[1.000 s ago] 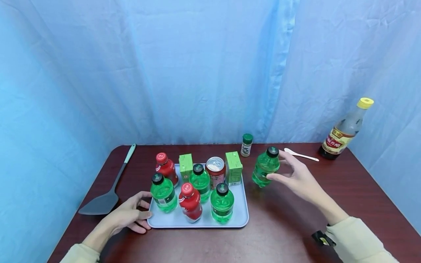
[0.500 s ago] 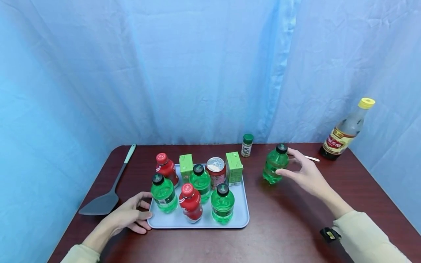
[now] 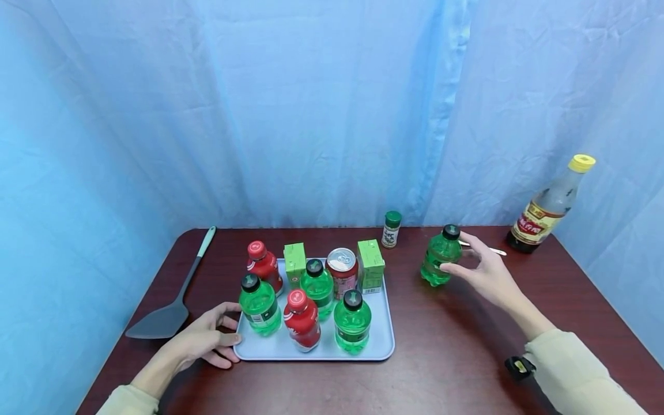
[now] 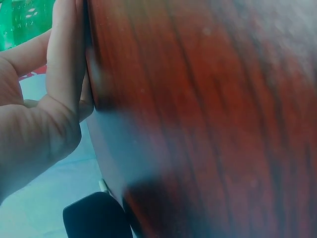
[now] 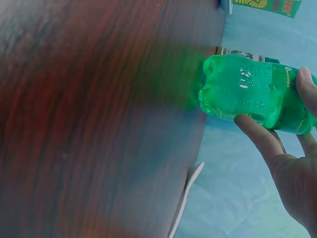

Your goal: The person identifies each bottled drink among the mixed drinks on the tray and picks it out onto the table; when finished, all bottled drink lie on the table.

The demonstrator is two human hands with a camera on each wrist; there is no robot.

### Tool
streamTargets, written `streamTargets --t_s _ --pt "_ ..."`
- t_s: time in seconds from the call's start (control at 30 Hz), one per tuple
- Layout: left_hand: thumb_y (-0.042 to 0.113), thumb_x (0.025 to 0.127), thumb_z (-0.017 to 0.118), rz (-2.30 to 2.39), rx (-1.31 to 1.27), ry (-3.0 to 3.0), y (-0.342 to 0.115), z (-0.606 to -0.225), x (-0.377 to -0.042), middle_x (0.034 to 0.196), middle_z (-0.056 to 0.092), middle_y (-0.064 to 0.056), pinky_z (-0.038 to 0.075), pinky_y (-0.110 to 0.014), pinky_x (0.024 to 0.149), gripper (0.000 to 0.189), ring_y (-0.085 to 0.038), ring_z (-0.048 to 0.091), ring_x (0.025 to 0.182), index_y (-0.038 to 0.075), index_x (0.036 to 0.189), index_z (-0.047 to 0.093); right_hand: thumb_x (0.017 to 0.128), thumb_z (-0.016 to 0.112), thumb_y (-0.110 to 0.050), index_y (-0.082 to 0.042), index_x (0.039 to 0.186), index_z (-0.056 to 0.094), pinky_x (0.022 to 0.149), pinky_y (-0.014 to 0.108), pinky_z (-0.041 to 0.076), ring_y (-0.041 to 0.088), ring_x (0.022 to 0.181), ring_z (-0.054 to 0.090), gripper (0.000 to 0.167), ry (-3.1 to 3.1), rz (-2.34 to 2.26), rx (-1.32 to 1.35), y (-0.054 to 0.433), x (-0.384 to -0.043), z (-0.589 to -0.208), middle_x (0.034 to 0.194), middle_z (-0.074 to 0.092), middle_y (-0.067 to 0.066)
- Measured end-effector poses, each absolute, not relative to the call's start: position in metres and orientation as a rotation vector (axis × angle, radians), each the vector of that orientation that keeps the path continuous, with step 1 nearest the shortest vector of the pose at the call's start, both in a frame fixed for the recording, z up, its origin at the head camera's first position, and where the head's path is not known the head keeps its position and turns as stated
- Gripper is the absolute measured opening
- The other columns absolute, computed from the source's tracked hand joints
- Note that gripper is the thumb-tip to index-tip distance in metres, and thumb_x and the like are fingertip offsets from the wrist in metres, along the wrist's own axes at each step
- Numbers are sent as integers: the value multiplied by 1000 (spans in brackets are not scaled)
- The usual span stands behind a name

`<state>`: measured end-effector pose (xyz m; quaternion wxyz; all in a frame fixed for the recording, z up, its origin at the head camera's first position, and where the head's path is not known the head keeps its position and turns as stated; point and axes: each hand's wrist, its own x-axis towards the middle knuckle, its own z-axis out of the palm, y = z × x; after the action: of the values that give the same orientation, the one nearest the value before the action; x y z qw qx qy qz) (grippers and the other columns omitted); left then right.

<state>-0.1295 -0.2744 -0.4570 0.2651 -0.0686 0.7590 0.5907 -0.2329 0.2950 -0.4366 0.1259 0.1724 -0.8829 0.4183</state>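
My right hand [image 3: 490,276] holds a green soda bottle [image 3: 438,262] with a black cap, upright and close over the table's right side. In the right wrist view the thumb and fingers reach around this bottle [image 5: 242,91]. At the left, my left hand [image 3: 199,337] rests with loosely extended fingers against the left edge of a light tray [image 3: 376,340]. On the tray stand several green bottles [image 3: 353,328], two red bottles [image 3: 303,325], a soda can [image 3: 342,276] and two green drink cartons [image 3: 370,268]. The left wrist view shows the left hand [image 4: 54,94] near green plastic.
A spatula [image 3: 166,314] lies at the left. Behind the tray stands a green-capped spice jar [image 3: 391,229]. Past the right hand lie a thin white spoon [image 3: 495,251] and a tall yellow-capped sauce bottle [image 3: 539,219], upright. Blue curtains [image 3: 321,115] hang around the dark table.
The right hand has moved rightward and slightly away from me with the green soda bottle, farther from the tray. The left hand stays at the tray's edge.
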Motion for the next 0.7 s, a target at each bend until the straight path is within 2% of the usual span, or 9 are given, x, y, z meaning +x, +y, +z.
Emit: streamTargets --t_s 0.43,0.7 --pt "5 92 71 1591 -190 2049 -273 -459 -129 118 52 -23 62 -48 63 72 -36 72 72 2 151 29 86 84 -15 -18 151 48 81 10 49 -1 106 61 75 -2559 1261 489 299 -231 -438 133 62 8" --pt "8 93 72 1599 -171 2051 -274 -459 -128 119 51 -24 62 -48 62 73 -37 72 73 2 151 28 88 82 -19 -21 152 44 84 18 52 1 112 59 75 -2629 1287 469 302 -234 -438 137 58 7"
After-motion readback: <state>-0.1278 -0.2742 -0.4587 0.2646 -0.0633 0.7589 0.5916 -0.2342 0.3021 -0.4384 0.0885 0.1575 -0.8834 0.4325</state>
